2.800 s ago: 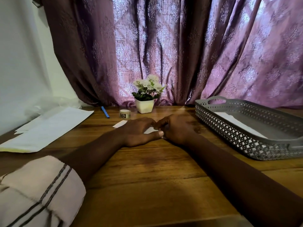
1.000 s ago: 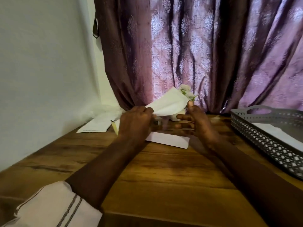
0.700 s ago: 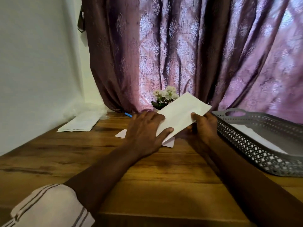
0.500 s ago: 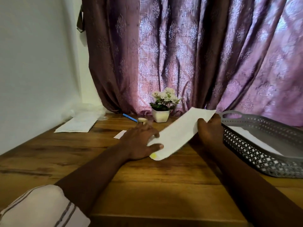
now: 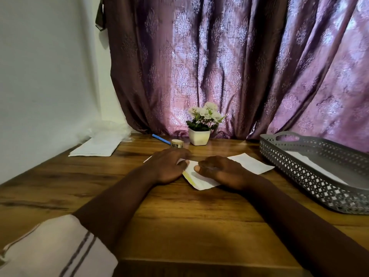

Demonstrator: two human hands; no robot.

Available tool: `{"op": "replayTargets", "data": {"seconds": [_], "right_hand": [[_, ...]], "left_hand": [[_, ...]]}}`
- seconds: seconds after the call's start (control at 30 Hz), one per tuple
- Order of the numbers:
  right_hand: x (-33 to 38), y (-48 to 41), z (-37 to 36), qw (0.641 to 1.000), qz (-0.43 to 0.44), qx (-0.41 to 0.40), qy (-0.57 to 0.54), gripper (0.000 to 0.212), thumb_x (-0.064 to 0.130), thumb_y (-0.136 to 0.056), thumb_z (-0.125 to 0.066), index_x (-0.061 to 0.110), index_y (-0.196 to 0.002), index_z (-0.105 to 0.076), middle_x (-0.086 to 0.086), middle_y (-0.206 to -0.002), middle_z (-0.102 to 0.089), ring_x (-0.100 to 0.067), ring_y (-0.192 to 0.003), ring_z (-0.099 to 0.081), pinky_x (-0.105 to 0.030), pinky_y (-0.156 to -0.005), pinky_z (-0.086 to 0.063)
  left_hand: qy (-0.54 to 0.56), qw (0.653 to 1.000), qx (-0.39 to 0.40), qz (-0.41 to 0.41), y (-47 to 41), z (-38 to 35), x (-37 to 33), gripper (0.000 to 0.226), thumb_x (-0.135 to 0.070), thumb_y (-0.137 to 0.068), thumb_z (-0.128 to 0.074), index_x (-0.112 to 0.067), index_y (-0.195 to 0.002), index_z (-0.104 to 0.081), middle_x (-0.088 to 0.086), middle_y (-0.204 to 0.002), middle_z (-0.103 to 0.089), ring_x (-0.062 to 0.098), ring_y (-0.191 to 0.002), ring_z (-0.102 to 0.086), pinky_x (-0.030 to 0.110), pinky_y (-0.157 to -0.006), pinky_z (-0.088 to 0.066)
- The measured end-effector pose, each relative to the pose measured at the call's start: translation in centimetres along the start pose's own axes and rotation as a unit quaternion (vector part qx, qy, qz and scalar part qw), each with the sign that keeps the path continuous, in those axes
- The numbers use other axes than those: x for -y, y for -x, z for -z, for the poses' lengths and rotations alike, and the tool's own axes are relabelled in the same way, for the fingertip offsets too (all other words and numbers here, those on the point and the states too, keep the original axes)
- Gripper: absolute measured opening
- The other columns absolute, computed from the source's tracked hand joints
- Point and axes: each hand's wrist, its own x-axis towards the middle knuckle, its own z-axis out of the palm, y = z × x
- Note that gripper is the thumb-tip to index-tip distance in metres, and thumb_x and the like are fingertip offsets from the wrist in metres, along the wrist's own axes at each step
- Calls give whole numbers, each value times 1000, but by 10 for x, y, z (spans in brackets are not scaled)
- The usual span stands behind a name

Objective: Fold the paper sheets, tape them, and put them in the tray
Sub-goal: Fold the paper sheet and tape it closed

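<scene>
Left hand (image 5: pixel 167 166) and right hand (image 5: pixel 221 170), fingers flat, pin the paper sheet (image 5: pixel 251 162), probably for creasing, tray (image 5: pixel 299 170) at three o'clock.

Beyond the fingers of the left hand (image 5: pixel 167 166): tape roll (image 5: pixel 177 144) just ahead, pen (image 5: pixel 160 139) just behind it, flower pot (image 5: pixel 199 136) near; narrow gaps.
Right of the fingers of the right hand (image 5: pixel 221 170): flat paper sheet (image 5: pixel 249 162), then the tray (image 5: pixel 295 172) wall, near and upright.
Left of the left fingers: bare table (image 5: pixel 89 176), open out to a paper stack (image 5: pixel 95 146) well apart.
Toward the wrists: open table between the forearms.
</scene>
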Motion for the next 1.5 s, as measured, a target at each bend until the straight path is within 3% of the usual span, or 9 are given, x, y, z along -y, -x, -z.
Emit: {"op": "replayTargets", "data": {"seconds": [0.1,0.27,0.43,0.53,0.73,0.93,1.07,1.2,1.5], "right_hand": [[6,-1,-3,996,20,3,85,89,90,-75,-52,39,-147,-48,10,-159,-43,-19,-145,-39,-46,-119,-31],[3,-9,-9,998,16,4,68,92,86,-76,-57,37,-153,-40,6,-161,-39,-20,-145,-40,-42,-116,-37],[1,-15,-10,995,28,10,94,84,78,-88,-50,34,-158,-34,3,-165,-35,-23,-147,-38,-43,-118,-36],[1,-14,-11,991,29,15,132,85,80,-90,-40,33,-160,-29,1,-169,-25,-24,-153,-29,-44,-123,-27],[5,-15,-12,977,26,50,203,101,92,-83,-20,32,-163,-16,-2,-172,-11,-23,-158,-11,-54,-126,-11],[5,-15,-12,974,23,47,220,112,97,-76,-24,26,-163,-20,-3,-172,-14,-22,-158,-13,-57,-125,-11],[10,-16,-18,972,13,10,236,111,96,-75,-28,22,-156,-35,-7,-165,-31,-26,-152,-27,-59,-121,-18],[16,-17,-20,972,0,18,235,115,98,-73,-28,21,-158,-31,-9,-167,-28,-30,-153,-26,-60,-120,-19],[13,-17,-19,975,-3,34,221,131,107,-60,-20,22,-161,-24,-8,-170,-20,-29,-155,-20,-60,-121,-18]], "left_hand": [[-43,998,43,20,-6,5,15,44,-46,-104,-47,-36,-147,-50,-2,-157,-48,23,-142,-44,41,-114,-38],[-93,994,29,42,-16,5,22,62,-75,-91,-43,-39,-140,-55,2,-150,-50,26,-139,-43,51,-111,-40],[-77,993,-37,85,-18,-5,21,72,-92,-71,-30,-33,-97,-63,-2,-113,-64,25,-111,-58,49,-95,-49],[-65,989,-62,120,-21,-5,22,61,-87,-76,-49,-29,-90,-62,-4,-99,-66,24,-100,-62,45,-89,-52],[-58,957,-178,223,-11,16,40,45,-59,-95,-57,-21,-118,-65,11,-126,-67,35,-118,-61,43,-97,-50],[226,890,-367,149,1,42,62,11,-32,-91,-74,-23,-94,-74,-3,-97,-77,20,-96,-71,32,-87,-52],[235,928,-280,70,1,43,55,2,-29,-87,-79,-29,-84,-79,-12,-88,-78,1,-81,-69,28,-82,-51],[146,970,-166,104,4,38,49,34,-67,-62,-85,-40,-81,-81,-18,-94,-77,4,-97,-69,36,-91,-54],[194,964,-155,100,14,62,50,11,-27,-72,-91,-24,-80,-85,-6,-85,-80,14,-97,-71,39,-100,-53]]}}
